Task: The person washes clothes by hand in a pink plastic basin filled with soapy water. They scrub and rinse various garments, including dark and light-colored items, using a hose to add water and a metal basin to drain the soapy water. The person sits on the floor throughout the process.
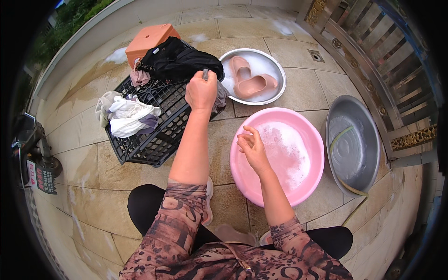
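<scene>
My left hand (201,91) is closed on a grey cloth (221,96) above the right end of a black plastic crate (168,120). A black garment (178,59) lies on the far part of the crate, close beyond that hand. On the crate's near left corner rests a bundle of white cloth (129,117) with grey and purple pieces. My right hand (253,148) holds nothing, its fingers curled loosely and apart over a pink plastic basin (240,185). White suds (288,148) float on the water in this basin.
An orange plastic stool (148,38) stands behind the crate. Pink slippers (255,85) sit in a suds-filled metal basin (257,102). To the right, a grey tub (369,147) holds a green hose (341,136). A metal gate (371,84) borders the wet tiled floor (80,168).
</scene>
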Motion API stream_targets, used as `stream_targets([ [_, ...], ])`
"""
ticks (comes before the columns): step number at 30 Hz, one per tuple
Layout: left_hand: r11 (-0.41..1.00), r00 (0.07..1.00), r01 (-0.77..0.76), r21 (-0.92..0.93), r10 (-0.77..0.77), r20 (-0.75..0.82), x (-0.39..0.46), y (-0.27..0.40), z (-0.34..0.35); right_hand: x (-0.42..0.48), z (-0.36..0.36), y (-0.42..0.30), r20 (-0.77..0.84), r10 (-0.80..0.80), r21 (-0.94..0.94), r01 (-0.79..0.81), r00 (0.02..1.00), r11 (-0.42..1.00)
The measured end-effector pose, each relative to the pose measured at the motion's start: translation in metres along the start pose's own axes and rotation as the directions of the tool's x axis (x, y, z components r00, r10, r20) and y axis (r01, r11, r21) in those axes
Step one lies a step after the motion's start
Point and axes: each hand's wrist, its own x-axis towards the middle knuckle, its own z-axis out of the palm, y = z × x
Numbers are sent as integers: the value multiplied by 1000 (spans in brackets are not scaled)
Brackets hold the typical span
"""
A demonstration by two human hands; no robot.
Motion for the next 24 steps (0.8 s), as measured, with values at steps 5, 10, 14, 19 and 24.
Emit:
stream_targets([
  [5, 908, 971, -146, 393, 56, 232, 134, -96, -54, -20, -15, 33, 13, 338, -40, -337, 941, 941],
  [10, 794, 979, 165, 585, -61, -193, 178, -139, -150, -41, -45, 60, 1, 519, -87, -517, 855, 851],
  [14, 628, 842, 527, 573, -295, -452, 184, -209, -194, -49, -58, 69, -51, 618, -101, -620, 784, 778],
  [19, 816, 820, 572, 83, -567, -80, 195, -271, -206, -59, -70, 77, -92, 668, -163, -673, 738, 721],
  [24, 859, 740, 389, -333, -506, -442, 208, -344, -243, -72, -66, 88, -60, 716, -190, -712, 695, 676],
])
